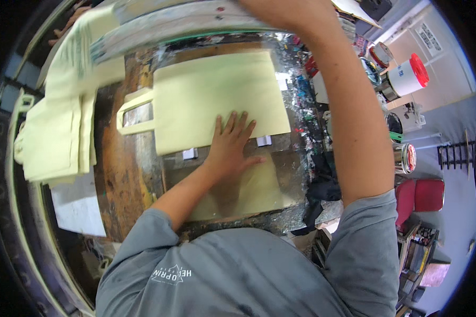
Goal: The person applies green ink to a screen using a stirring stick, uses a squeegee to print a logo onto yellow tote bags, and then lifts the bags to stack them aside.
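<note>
A pale yellow fabric tote bag [217, 95] lies flat on the work board, its handle loop [135, 112] toward the left. My left hand [231, 142] rests palm down at the bag's near edge, fingers spread over the cloth and thumb out to the right. My right arm stretches up to the far edge of the view, where my right hand [280, 13] is beside a long screen frame [180, 29] with a green strip along its lower edge. The fingers of that hand are cut off by the picture's edge. The frame is blurred and appears raised beyond the bag.
More pale yellow bags [53, 137] are stacked at the left, above a white sheet [79, 203]. Paint-stained table surface [301, 116] borders the board. Cans and a white tub with a red lid [410, 74] stand at the right, with a red chair [428, 195] beyond.
</note>
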Available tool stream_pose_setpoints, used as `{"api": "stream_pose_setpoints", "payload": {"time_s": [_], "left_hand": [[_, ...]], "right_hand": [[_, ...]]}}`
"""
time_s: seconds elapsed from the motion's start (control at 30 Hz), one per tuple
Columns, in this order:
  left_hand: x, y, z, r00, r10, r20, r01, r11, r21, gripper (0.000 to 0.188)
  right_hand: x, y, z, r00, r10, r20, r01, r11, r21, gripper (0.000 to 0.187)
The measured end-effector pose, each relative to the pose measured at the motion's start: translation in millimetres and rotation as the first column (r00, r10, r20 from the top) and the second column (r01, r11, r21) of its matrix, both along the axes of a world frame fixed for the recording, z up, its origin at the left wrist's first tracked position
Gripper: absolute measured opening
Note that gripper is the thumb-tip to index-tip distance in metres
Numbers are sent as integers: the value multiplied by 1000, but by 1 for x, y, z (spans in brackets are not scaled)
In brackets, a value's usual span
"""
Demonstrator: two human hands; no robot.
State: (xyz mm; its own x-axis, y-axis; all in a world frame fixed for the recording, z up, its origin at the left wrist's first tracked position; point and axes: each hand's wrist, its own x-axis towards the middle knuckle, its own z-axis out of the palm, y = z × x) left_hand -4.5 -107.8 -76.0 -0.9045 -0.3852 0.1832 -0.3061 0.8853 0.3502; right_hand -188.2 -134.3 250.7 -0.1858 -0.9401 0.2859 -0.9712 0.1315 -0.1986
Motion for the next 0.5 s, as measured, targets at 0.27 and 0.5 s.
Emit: {"api": "stream_pose_setpoints", "payload": {"time_s": [0.27,0.5], "left_hand": [[102,-80,146,615,589,-524,77,616,784,80],[141,-37,21,687,657,-310,-339,667,663,109]], "right_hand": [[-7,35,-81,962,57,-266,-79,994,-71,66],[-9,51,-166,993,102,-67,-93,987,129,65]]}}
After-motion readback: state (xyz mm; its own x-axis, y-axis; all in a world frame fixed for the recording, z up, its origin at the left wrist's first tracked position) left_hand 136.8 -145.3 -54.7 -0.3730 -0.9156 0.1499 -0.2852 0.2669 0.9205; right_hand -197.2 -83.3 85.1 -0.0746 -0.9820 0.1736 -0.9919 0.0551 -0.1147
